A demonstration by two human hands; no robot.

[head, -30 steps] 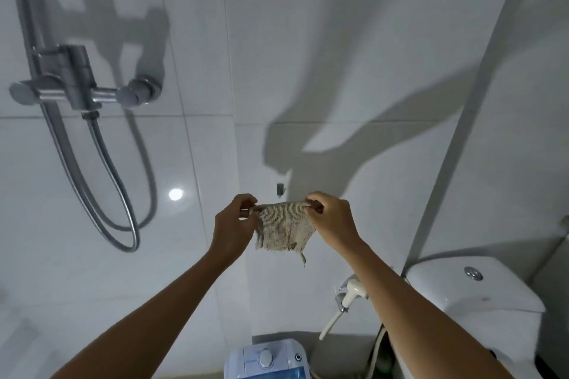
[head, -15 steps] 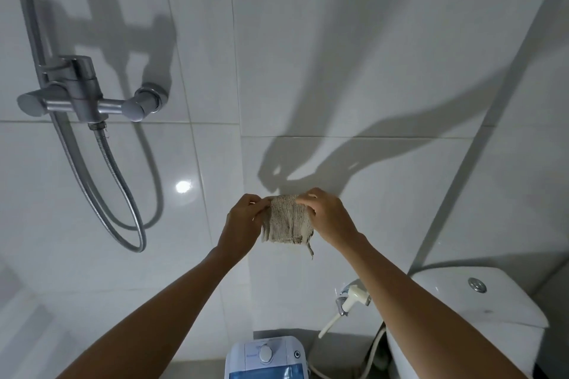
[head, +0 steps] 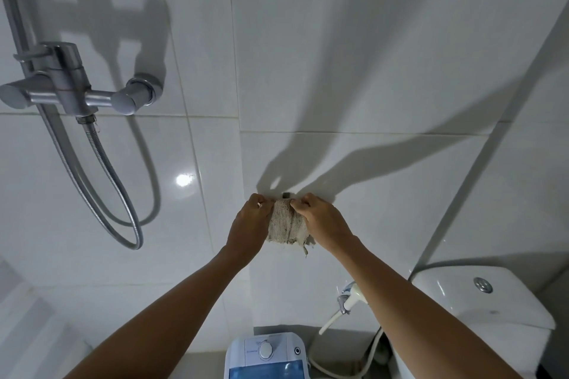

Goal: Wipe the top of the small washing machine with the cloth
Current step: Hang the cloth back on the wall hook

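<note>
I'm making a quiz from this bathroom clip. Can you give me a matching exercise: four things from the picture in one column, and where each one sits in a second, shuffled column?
Things
1. cloth
2. small washing machine
3. shower mixer valve
4. toilet tank

Places
A. lower right, against the wall
B. held up between the left hand and right hand, by a small wall hook
C. upper left, on the wall
D. bottom centre, below the arms

Pairs: 1-B, 2-D, 3-C, 4-A
</note>
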